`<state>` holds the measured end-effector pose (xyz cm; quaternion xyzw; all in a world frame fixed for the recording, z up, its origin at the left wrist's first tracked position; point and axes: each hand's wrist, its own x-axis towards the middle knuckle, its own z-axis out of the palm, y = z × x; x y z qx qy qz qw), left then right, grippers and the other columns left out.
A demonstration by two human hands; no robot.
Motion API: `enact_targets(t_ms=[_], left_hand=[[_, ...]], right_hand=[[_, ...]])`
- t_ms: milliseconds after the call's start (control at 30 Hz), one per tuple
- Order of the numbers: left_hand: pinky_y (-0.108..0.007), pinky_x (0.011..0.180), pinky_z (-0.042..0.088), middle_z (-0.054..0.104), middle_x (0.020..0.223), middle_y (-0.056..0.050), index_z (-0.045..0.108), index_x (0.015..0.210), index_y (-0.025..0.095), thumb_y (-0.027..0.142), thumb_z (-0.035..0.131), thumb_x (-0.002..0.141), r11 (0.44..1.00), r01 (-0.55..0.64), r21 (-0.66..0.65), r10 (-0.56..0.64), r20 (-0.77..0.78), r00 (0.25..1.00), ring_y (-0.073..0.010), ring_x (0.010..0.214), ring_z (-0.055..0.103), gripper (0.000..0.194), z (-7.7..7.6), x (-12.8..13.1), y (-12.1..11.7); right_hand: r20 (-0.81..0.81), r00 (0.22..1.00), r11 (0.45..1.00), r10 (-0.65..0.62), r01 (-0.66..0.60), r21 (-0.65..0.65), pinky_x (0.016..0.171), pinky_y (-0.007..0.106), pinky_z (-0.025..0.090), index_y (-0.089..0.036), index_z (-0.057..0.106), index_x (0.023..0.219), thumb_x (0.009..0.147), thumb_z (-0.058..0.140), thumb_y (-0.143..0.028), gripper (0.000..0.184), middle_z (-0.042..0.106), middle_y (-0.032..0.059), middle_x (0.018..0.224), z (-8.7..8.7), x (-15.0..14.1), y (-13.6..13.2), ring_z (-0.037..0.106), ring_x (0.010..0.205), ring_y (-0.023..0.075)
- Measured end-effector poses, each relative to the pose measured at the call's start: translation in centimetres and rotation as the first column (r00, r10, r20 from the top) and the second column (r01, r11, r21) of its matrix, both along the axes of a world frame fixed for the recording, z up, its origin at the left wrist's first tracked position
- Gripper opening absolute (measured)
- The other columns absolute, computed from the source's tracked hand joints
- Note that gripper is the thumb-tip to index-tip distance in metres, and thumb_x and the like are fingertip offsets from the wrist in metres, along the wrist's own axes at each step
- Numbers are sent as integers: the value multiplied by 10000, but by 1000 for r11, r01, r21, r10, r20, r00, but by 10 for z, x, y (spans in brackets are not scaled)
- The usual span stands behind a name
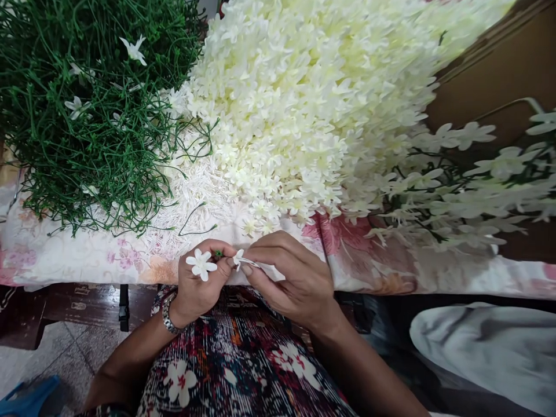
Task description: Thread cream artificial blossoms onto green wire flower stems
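My left hand [202, 284] is closed, pinching a green artificial flower stem whose green tip [218, 253] shows above the thumb; most of the stem is hidden in the hand. A white artificial flower [201, 264] with open petals sits against the back of the thumb. Between my two hands is a second, smaller white flower [237, 259], seen side-on. Thumb and fingers of my right hand [289, 278] pinch this flower by the thin white strands [252, 262] running from it. Both hands are at the table's front edge.
Green plastic stems [95, 116] are heaped at the left, a few white flowers among them. White petals [304, 104] form a large pile at the centre, beside thin white sticks [197, 185]. Assembled flower sprays [478, 179] lie right, near a cardboard box [499, 75]. Floral cloth [87, 255] covers the table.
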<state>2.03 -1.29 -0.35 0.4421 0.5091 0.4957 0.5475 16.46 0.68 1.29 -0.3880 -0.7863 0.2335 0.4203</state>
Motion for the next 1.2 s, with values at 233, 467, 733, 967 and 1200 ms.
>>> enact_targets(t_ms=[233,467,733,967,1200], left_hand=[[-197,547,421,598,705,-16,576,800,152,177,533,743,988,73,133,-41,-230,972,-99,609,529,76,7,-3,1],[-216,572,429,612,727,-25,584,788,151,143,506,745,980,111,167,-58,-295,954,-113,638,543,90,7,-4,2],[-193,541,407,578,684,3,553,756,159,137,507,737,978,113,178,-42,-361,931,-88,598,513,54,10,-4,3],[-181,487,398,581,624,7,567,732,145,169,527,732,989,103,105,-75,-249,966,-76,527,499,46,9,-4,5],[-190,500,402,585,662,-14,571,772,137,170,519,728,991,129,39,-117,-221,968,-92,570,513,76,11,-3,7]], right_hand=[[5,1000,999,-8,8,38,584,280,437,-181,537,869,670,546,-67,230,566,30,728,-8,-3,-1,502,673,129],[15,1000,1000,6,-6,18,588,277,434,-196,565,884,713,523,-96,202,577,24,714,-8,-2,-1,515,661,126],[55,994,986,97,-88,-143,786,362,440,-179,379,1191,631,634,-408,657,498,107,1078,9,5,5,482,963,206],[29,993,990,117,-114,-88,630,239,462,-183,495,1037,749,516,-111,297,595,31,834,0,-1,4,534,740,104],[74,996,994,48,-40,-101,627,234,451,-167,525,919,760,482,-88,183,591,25,763,-1,1,1,542,714,100]])
